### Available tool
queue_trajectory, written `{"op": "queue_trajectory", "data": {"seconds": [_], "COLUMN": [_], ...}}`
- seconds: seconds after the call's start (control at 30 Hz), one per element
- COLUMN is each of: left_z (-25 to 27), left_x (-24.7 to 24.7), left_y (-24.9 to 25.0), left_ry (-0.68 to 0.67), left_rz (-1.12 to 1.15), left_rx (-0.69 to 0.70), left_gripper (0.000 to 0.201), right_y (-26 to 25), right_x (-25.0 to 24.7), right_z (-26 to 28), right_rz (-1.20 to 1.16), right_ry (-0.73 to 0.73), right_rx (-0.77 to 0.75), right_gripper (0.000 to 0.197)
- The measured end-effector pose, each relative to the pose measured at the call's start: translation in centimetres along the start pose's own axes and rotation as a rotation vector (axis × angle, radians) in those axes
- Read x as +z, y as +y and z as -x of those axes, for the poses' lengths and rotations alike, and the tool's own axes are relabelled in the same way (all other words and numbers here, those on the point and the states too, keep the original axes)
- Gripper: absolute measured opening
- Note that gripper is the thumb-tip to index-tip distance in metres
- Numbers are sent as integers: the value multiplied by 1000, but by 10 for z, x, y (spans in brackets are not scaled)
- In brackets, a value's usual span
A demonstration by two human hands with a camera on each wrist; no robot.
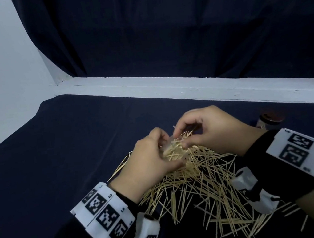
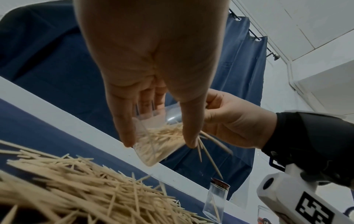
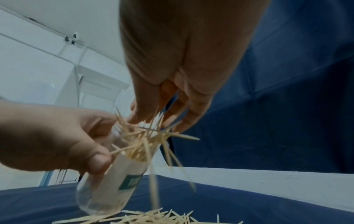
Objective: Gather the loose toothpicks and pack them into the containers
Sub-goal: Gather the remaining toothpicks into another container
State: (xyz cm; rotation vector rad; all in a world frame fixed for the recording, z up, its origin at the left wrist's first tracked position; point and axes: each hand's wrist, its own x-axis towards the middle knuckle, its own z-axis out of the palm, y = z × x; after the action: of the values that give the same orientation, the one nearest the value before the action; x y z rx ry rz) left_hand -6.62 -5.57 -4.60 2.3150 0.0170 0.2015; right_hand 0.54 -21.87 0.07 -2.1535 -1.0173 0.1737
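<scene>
Your left hand (image 1: 153,159) is wrapped around a clear plastic container (image 3: 113,178), a smooth round tube with a pale paper label and a green patch on it, tilted with its mouth toward your right hand (image 1: 209,130). You hold it above the table, thumb pressed on the label in the right wrist view. The tube is partly filled with thin pale wooden toothpicks, and a bristling bunch sticks out of its mouth at all angles.

Your right hand is at the mouth, fingertips (image 3: 184,127) curled down onto that splayed bunch; some sticks look pinched between them, and a few blurred ones hang below in the air.

The loose toothpicks (image 1: 204,184) lie in a tangled, criss-crossed heap on the dark blue cloth (image 1: 67,160), spreading from under your hands toward 5 o'clock.

At 2 o'clock from the heap stands a second clear container (image 2: 216,200), upright with a dark brownish rim, holding a stick or two. A white ledge (image 1: 188,86) runs behind the cloth, with a dark curtain (image 1: 160,28) beyond.
</scene>
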Motion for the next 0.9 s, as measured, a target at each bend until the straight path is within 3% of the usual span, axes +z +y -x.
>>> {"op": "queue_trajectory", "data": {"seconds": [0.2, 0.4, 0.53, 0.6, 0.7, 0.77, 0.9], "left_z": [0, -2, -4, -4, -5, -5, -4], "left_x": [0, 4, 7, 7, 9, 9, 8], "left_y": [-4, -3, -3, -1, 1, 2, 3], "left_ry": [104, 126, 95, 85, 76, 72, 86], "left_rz": [53, 53, 25, 13, 12, 20, 1], "left_rx": [-1, 3, 10, 13, 21, 21, 11], "left_gripper": [53, 54, 50, 48, 52, 56, 48], "right_y": [6, 14, 5, -1, -7, -10, -8], "right_x": [-10, 0, 9, 13, 20, 20, 12], "right_z": [4, 5, 2, 2, 3, 4, 4], "right_rz": [-195, -189, -298, -312, -77, -75, -182], "right_ry": [191, 184, 288, 273, 142, 74, 171], "right_rx": [-9, 47, -40, -109, -219, -231, -208], "right_gripper": [25, 54, 53, 54, 61, 64, 62]}}
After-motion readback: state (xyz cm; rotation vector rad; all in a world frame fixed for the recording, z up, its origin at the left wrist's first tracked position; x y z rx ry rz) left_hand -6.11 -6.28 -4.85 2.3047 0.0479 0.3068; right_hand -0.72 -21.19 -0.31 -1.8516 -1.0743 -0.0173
